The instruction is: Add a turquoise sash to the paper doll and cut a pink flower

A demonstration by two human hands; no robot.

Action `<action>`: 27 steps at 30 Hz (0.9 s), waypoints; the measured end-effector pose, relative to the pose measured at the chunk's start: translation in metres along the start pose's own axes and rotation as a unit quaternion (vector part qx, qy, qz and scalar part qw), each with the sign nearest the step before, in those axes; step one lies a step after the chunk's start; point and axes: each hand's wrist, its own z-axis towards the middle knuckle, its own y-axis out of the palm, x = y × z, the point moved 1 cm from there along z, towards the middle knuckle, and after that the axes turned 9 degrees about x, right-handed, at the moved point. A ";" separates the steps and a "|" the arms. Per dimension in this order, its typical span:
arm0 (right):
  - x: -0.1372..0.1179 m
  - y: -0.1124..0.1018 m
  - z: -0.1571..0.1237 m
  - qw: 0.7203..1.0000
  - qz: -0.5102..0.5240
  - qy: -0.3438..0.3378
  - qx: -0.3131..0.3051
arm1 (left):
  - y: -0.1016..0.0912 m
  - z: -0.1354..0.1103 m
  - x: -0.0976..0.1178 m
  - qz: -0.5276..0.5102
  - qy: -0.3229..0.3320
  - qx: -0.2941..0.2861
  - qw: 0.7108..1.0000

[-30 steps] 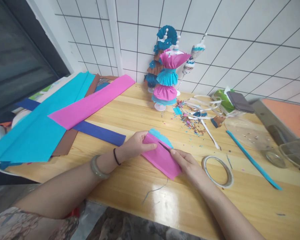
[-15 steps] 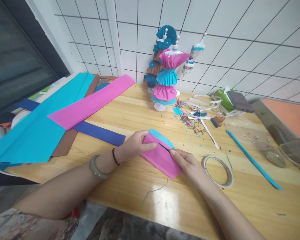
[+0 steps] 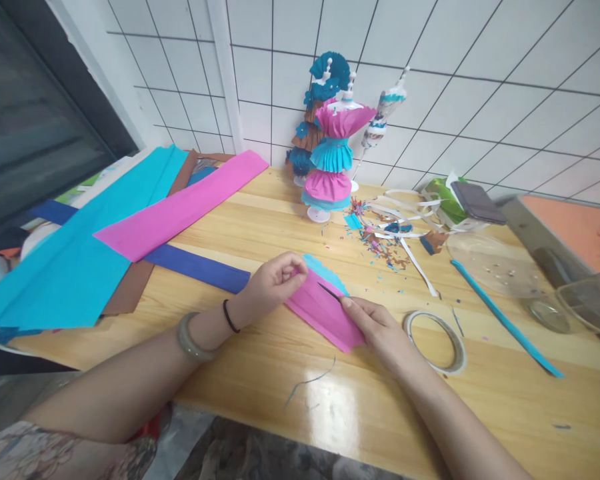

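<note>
A folded pink crepe paper piece lies on the table, with a scalloped light-blue paper strip along its far edge. My right hand rests at the paper's right side. Between its thumb and fingers is a thin dark pointed tool, its tip over the pink paper; its kind does not show. My left hand is at the paper's left end, fingers curled and thumb and forefinger pinched together. Whatever may be in that pinch is too small to make out.
Paper-dressed doll stands rise by the tiled wall. Turquoise crepe paper and a pink strip lie left. On the right are a tape roll, a rolled turquoise strip, paper scraps and a phone.
My left thumb has come off the pink paper and the fingers have curled into a pinch, a little higher. My right hand with the dark tool has hardly moved.
</note>
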 end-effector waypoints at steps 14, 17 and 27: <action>0.004 0.000 0.000 1.000 0.013 0.014 -0.024 | -0.001 0.000 0.000 0.026 -0.061 -0.063 0.996; 0.006 0.000 0.002 1.000 0.015 0.013 -0.022 | -0.001 -0.001 0.000 0.019 -0.063 -0.073 0.995; 0.001 0.002 -0.002 0.999 0.018 0.025 -0.025 | 0.002 -0.002 -0.001 0.005 -0.051 -0.086 0.995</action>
